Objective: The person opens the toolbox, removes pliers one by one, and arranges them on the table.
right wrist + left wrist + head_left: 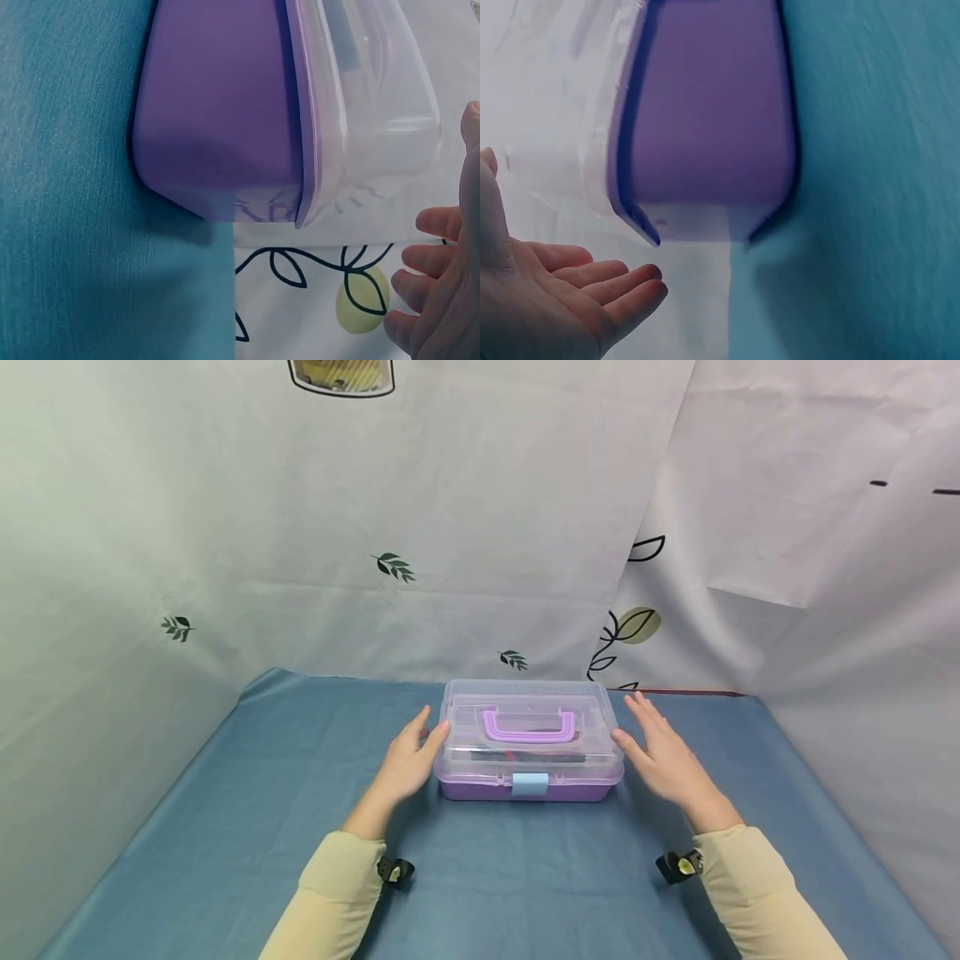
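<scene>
A purple plastic storage box (487,792) with a clear lid (465,702) stands on the blue cloth in the head view. Its lid carries a purple handle (528,737), folded flat, and a light blue latch (529,784) at the front. Some long, thin items show dimly through the lid. My left hand (407,762) is at the box's left side, fingers extended, thumb close to the lid's edge. On the opposite side my right hand (660,760) is held likewise, palm toward the box. Both wrist views show a purple end wall (712,105) with straight fingers beside it.
Blue cloth (247,802) covers the table. Pale curtains (480,510) with leaf prints hang behind and at both sides, and the box sits near the back edge. A small dark camera mount (395,872) is on each wrist, at the sleeve cuff.
</scene>
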Demonstrator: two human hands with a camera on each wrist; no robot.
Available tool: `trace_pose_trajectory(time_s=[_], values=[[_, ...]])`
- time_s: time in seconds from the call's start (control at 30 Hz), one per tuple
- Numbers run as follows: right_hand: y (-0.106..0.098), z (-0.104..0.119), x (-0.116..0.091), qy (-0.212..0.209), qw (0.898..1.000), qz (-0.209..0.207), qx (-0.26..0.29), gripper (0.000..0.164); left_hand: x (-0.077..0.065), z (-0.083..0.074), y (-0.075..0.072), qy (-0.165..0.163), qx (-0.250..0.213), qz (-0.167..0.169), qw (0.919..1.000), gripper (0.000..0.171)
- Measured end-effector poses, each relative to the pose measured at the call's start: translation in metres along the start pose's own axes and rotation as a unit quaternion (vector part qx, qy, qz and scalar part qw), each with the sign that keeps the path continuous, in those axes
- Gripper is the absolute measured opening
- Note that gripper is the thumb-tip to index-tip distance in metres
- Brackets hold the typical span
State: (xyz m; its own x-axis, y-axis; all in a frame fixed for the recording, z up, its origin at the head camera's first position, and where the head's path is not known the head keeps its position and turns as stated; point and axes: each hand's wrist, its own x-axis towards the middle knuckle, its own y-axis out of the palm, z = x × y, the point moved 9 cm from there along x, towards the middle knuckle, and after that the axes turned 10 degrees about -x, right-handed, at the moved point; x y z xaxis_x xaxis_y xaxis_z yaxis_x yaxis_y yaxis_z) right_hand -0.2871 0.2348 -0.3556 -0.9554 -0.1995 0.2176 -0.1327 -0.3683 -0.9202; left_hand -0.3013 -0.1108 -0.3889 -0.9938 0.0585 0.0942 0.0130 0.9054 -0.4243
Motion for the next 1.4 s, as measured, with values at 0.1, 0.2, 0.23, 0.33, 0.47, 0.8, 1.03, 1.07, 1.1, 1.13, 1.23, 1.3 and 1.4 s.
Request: trace_pose_trajectory(time_s=[0.1, 0.2, 0.23, 0.33, 0.47, 0.8, 1.03, 1.07, 1.1, 1.13, 1.23, 1.3, 1.4], values=[[-0.001, 0.001, 0.000, 0.003, 1.000, 0.003, -0.002, 0.071, 0.003, 0.000, 0.002, -0.012, -0.025, -0.002, 0.9996, 0.073], [-0.001, 0.004, 0.000, 0.002, 1.000, 0.004, 0.000, 0.071, 0.005, -0.001, 0.004, -0.022, -0.038, -0.003, 0.9990, 0.073], [-0.002, 0.005, 0.000, 0.001, 1.000, 0.004, 0.001, 0.070, 0.005, -0.001, 0.005, -0.026, -0.044, -0.002, 0.9987, 0.074], [-0.003, 0.009, -0.001, -0.003, 1.000, 0.003, 0.006, 0.069, 0.005, 0.000, 0.008, -0.046, -0.068, 0.001, 0.9966, 0.075], [-0.003, 0.014, -0.004, -0.008, 1.000, -0.001, 0.016, 0.067, 0.003, 0.006, 0.010, -0.080, -0.115, 0.002, 0.9902, 0.077], [-0.008, 0.032, -0.008, -0.033, 0.999, -0.019, 0.032, 0.065, 0.002, 0.018, 0.012, -0.115, -0.180, -0.008, 0.9770, 0.076], [-0.014, 0.047, -0.009, -0.050, 0.996, -0.030, 0.064, 0.059, 0.002, 0.018, 0.017, -0.126, -0.208, -0.020, 0.9697, 0.074], [-0.015, 0.049, -0.010, -0.055, 0.995, -0.034, 0.071, 0.058, 0.002, 0.018, 0.018, -0.127, -0.214, -0.022, 0.9684, 0.074], [-0.016, 0.052, -0.011, -0.061, 0.994, -0.038, 0.078, 0.056, 0.001, 0.018, 0.019, -0.128, -0.217, -0.024, 0.9674, 0.074], [-0.017, 0.055, -0.012, -0.067, 0.993, -0.043, 0.086, 0.054, 0.001, 0.018, 0.019, -0.128, -0.220, -0.025, 0.9668, 0.074], [-0.019, 0.062, -0.014, -0.077, 0.989, -0.058, 0.111, 0.047, 0.000, 0.018, 0.019, -0.128, -0.224, -0.031, 0.9656, 0.075], [-0.018, 0.065, -0.016, -0.078, 0.986, -0.061, 0.134, 0.043, 0.000, 0.018, 0.019, -0.126, -0.226, -0.032, 0.9654, 0.076], [-0.016, 0.069, -0.019, -0.075, 0.979, -0.066, 0.177, 0.037, 0.000, 0.019, 0.018, -0.124, -0.228, -0.035, 0.9649, 0.076]])
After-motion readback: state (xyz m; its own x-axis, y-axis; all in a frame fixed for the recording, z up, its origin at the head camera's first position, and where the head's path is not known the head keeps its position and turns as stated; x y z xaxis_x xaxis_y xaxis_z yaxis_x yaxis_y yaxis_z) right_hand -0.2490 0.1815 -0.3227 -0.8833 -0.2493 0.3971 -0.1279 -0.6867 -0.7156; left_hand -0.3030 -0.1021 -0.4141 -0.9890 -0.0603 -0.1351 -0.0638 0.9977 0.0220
